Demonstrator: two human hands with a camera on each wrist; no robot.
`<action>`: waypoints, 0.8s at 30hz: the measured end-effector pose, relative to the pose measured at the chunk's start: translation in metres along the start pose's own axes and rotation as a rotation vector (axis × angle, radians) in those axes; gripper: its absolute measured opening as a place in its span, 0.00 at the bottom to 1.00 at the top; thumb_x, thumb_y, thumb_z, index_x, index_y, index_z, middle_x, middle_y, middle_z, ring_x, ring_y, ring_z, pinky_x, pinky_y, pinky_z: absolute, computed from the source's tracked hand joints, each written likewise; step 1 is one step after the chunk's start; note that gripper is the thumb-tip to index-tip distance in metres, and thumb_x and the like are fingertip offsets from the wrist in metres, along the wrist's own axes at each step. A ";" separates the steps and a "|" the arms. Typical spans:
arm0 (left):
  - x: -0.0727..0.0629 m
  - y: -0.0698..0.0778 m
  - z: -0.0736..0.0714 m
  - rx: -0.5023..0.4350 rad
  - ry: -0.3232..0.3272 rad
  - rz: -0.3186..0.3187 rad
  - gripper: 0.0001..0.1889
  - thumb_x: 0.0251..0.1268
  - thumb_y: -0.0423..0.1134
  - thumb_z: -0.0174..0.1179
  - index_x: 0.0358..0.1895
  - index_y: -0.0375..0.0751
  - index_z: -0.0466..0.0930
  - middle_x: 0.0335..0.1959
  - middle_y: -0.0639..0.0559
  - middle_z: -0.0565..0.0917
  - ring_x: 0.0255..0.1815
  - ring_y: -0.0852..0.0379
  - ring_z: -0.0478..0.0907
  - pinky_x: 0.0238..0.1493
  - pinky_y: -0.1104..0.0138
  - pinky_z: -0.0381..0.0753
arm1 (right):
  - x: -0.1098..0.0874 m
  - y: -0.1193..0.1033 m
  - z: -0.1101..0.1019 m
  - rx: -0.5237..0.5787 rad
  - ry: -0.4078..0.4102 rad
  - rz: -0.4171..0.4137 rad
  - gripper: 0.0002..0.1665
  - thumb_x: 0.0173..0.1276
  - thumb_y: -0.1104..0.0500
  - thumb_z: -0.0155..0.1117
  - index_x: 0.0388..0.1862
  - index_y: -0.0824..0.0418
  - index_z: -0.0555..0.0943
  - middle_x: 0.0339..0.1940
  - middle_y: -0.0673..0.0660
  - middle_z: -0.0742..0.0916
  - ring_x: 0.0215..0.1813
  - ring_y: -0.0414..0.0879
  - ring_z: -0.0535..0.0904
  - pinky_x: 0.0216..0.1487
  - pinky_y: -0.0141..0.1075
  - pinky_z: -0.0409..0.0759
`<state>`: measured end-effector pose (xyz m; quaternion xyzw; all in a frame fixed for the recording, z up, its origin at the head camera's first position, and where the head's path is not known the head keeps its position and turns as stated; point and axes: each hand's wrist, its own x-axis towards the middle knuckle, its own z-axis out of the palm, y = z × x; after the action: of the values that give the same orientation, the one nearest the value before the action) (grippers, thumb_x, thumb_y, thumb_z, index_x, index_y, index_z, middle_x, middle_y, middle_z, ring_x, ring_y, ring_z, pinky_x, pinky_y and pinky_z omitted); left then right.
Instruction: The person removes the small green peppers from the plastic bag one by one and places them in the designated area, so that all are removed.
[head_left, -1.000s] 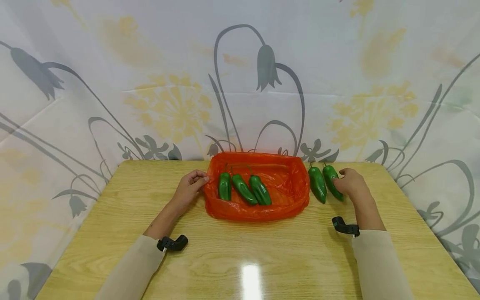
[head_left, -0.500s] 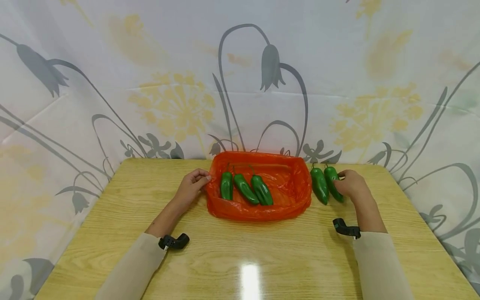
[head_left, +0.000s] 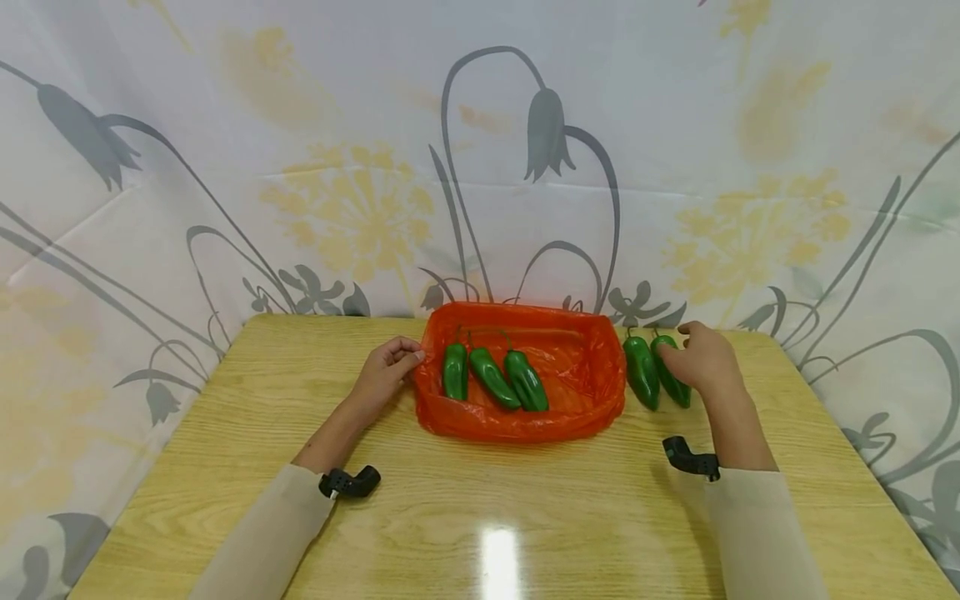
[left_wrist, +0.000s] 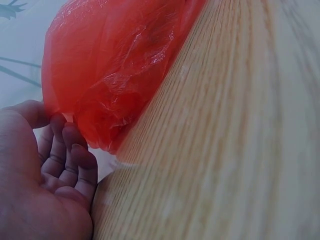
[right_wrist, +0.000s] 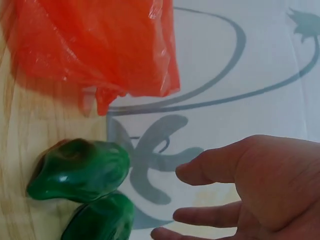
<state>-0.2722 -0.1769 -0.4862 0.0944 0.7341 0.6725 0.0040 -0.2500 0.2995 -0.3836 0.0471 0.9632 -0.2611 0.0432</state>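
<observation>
1. Clearly, the right hand [head_left: 705, 362] is spread: thumb and fingers stand well apart over the outer long, glossy green pepper [head_left: 678, 389], gripping nothing.
2. That pepper lies on the pale wood-grain table [head_left: 450, 517], right of the rectangular container covered in thin red plastic film [head_left: 517, 426], just beside a matching smooth green pepper [head_left: 641, 372]. Both stems point away from the person.
3. The left hand [head_left: 382, 372] pinches the film at the container's left end, though the dim left wrist view hides how much is caught.
4. Inside, on the left, lie at least three more green peppers [head_left: 492, 379].
5. Each pepper is probably light, firm and a little slippery; the broad body below the stem seems the best hold, since the stem looks thin.
6. The film is likely soft and easily torn.
</observation>
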 end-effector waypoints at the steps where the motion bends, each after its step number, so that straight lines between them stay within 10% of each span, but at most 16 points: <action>1: 0.000 0.000 0.000 0.000 -0.001 0.000 0.10 0.80 0.33 0.58 0.51 0.27 0.79 0.32 0.57 0.84 0.33 0.60 0.77 0.39 0.71 0.78 | -0.001 -0.003 0.000 0.013 0.000 -0.005 0.40 0.82 0.50 0.52 0.78 0.79 0.60 0.69 0.85 0.72 0.66 0.79 0.72 0.60 0.67 0.76; 24: 0.000 0.001 0.001 -0.001 -0.005 -0.012 0.10 0.80 0.33 0.58 0.51 0.26 0.79 0.33 0.56 0.85 0.34 0.60 0.78 0.40 0.71 0.79 | -0.024 -0.070 0.026 0.111 0.118 -0.267 0.28 0.77 0.58 0.62 0.68 0.75 0.76 0.62 0.75 0.82 0.63 0.71 0.79 0.63 0.63 0.78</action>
<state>-0.2723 -0.1760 -0.4855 0.0919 0.7341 0.6727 0.0099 -0.2329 0.2248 -0.3680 -0.0636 0.9459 -0.3139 -0.0514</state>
